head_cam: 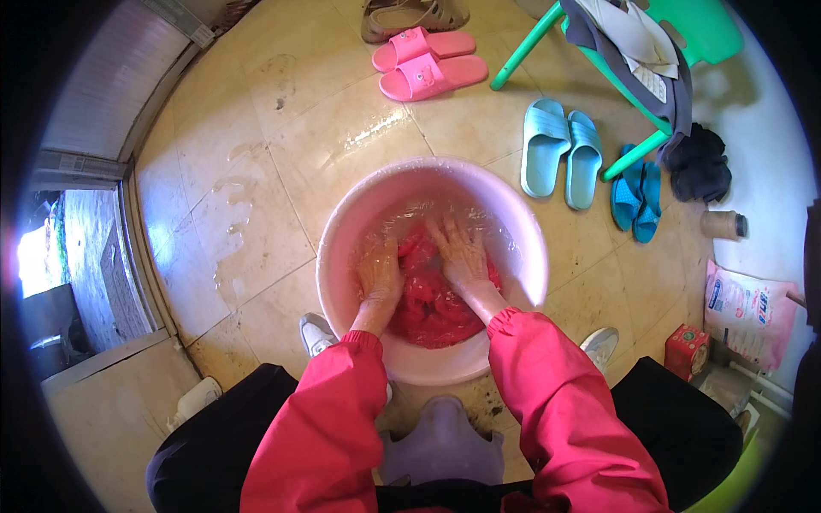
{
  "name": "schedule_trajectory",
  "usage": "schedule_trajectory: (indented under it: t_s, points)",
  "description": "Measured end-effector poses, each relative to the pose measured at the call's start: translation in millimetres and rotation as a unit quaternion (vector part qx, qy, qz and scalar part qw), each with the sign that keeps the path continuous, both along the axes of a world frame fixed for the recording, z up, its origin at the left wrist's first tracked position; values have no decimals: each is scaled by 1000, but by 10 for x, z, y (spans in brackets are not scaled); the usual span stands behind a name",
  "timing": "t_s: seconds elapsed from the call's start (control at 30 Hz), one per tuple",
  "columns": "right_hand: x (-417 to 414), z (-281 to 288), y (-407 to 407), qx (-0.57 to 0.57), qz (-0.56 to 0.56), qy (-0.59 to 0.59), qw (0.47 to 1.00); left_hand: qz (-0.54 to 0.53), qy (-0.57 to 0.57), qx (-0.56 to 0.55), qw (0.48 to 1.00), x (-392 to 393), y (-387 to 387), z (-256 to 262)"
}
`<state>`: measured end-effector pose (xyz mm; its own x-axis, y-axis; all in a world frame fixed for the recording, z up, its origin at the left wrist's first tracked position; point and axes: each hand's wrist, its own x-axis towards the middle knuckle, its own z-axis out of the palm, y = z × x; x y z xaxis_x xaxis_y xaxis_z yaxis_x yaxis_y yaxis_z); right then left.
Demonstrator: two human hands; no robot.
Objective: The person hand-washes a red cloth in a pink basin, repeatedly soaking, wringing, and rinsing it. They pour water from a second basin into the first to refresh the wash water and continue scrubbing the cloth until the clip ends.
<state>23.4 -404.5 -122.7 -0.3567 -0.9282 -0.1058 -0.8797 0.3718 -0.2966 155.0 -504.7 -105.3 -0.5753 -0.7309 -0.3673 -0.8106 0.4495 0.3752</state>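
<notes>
A round pink plastic basin [340, 192] stands on the tiled floor between my feet, with water in it. Soaking inside is a wet red cloth [436, 314]. My left hand [380, 269] is down in the water along the cloth's left edge; its fingertips are partly hidden, and whether it grips any fabric cannot be told. My right hand [458, 253] lies palm down on the upper right of the cloth, fingers spread, with the fingertips under water. Both forearms are in red sleeves with elastic cuffs.
Pink slides [442, 74], light blue slippers [545, 154] and darker blue slippers [627, 199] lie beyond the basin. A green chair [596, 83] holds clothing. Water is spilled on the floor [237, 218] at left. A purple plastic stool [442, 442] is before me; a red box [686, 353] stands right.
</notes>
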Motion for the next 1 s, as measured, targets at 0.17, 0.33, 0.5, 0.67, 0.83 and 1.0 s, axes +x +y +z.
schedule_trajectory:
  t_s: [0.17, 0.33, 0.5, 0.67, 0.83, 1.0]
  points:
    - [-151, 67, 13, 24, -40, -77, 996, -5, 98, -83, 992, 44, -22, -109]
    - [-253, 120, 44, -63, -97, -198, 973, 133, 235, 123, 955, 49, -60, -122]
    - [-363, 260, 60, -242, -269, -722, 590, 403, 460, 617, 496, 65, -186, 0]
    - [174, 589, -27, -186, -161, -570, 784, 428, 482, 659, 387, 25, 60, -146]
    - [609, 794, -69, -224, -134, -263, 929, 440, 488, 600, 457, 68, 318, -284]
    - [285, 802, -236, -193, -253, -223, 922, 494, 358, 594, 524, -171, 494, -21]
